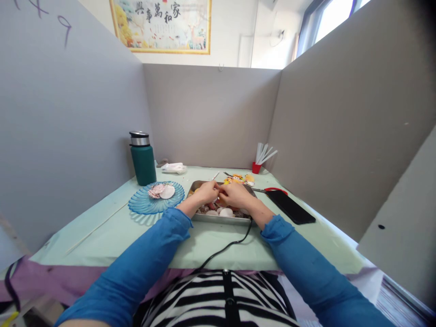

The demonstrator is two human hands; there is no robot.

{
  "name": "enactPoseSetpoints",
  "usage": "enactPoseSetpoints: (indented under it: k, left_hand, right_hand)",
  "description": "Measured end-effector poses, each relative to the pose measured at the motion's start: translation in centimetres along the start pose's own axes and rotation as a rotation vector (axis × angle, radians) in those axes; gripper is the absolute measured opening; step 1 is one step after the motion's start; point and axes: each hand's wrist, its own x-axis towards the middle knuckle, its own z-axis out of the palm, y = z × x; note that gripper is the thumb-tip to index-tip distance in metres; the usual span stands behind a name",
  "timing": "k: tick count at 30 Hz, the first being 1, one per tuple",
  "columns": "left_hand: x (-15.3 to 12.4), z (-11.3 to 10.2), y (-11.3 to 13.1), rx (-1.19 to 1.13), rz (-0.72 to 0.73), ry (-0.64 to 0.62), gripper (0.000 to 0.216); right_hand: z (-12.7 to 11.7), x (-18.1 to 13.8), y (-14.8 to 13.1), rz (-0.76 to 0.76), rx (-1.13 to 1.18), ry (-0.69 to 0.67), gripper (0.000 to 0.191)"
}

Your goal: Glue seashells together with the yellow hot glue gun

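Observation:
A metal tray (221,219) filled with seashells lies in the middle of the table; a white shell (226,212) shows near its front wall. Over the tray, my left hand (207,192) and my right hand (235,196) meet, fingers curled inward and tips close together. Both hands are closed in a pinch. What sits between the fingertips is too small and too covered to name. My hands hide part of the tray's contents.
Left of the tray is a blue glass plate (136,204) bearing shells, with a green bottle (143,163) behind it. To the right lie a black phone (290,207) and red-handled scissors (276,190). A red cup (256,168) holds white sticks. A black cable (225,249) crosses the front.

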Motion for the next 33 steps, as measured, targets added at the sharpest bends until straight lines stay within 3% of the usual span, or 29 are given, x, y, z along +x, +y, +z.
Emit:
enactPoseSetpoints:
  k: [14, 33]
  left_hand:
    - [-0.15, -0.3, 0.18, -0.001, 0.025, 0.039, 0.021]
    - [-0.32, -0.52, 0.95, -0.367, -0.031, 0.046, 0.008]
  right_hand:
    - [0.02, -0.05, 0.08, 0.028, 0.002, 0.024, 0.025]
    - [0.05, 0.0, 0.34, 0.077, 0.043, 0.119, 0.034]
